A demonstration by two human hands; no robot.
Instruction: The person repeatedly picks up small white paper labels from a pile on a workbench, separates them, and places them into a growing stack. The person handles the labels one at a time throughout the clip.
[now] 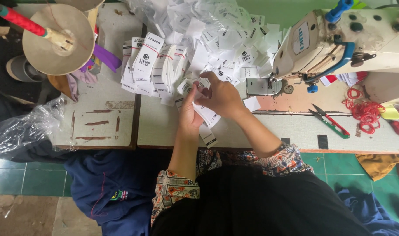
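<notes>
Lying pinched between both hands, a small stack of white printed fabric labels [207, 114] is held just above the pale tabletop [269, 131], near its front edge. The left hand [190, 114] is closed on the stack from below, its grip grasping the labels; the right hand [221, 98] is laid over them from above, its grip likewise shut on the labels, fingers curled at the top end. Just beyond the hands, bundles of white labels tied with red bands [149, 65] are stood side by side, and a loose heap of white labels [225, 39] is spread behind them. To the right, a cream sewing machine [339, 39] is seen, with red-and-green-handled thread snips [330, 121] and red rubber bands [363, 109] beside it.
</notes>
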